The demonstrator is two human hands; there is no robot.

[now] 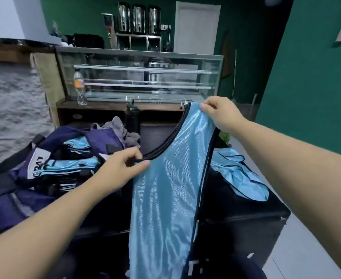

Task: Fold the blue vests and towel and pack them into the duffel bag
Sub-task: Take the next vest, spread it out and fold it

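Now folding: left hand (123, 164) and right hand (222, 113) pinch a vest (165, 198) above the table (246, 214); next, halve it.

Your right hand (221, 113) pinches the shoulder strap of a blue vest (165, 198) at one o'clock, holding it up so it hangs down to six. Your left hand (123, 166) pinches its black-trimmed neckline near centre. At nine o'clock the navy duffel bag (24, 178) lies open with folded blue vests (75, 158) inside; a grey towel (119, 127) sits just behind it. Another vest (240, 176) lies crumpled at three o'clock on the black table (246, 218).
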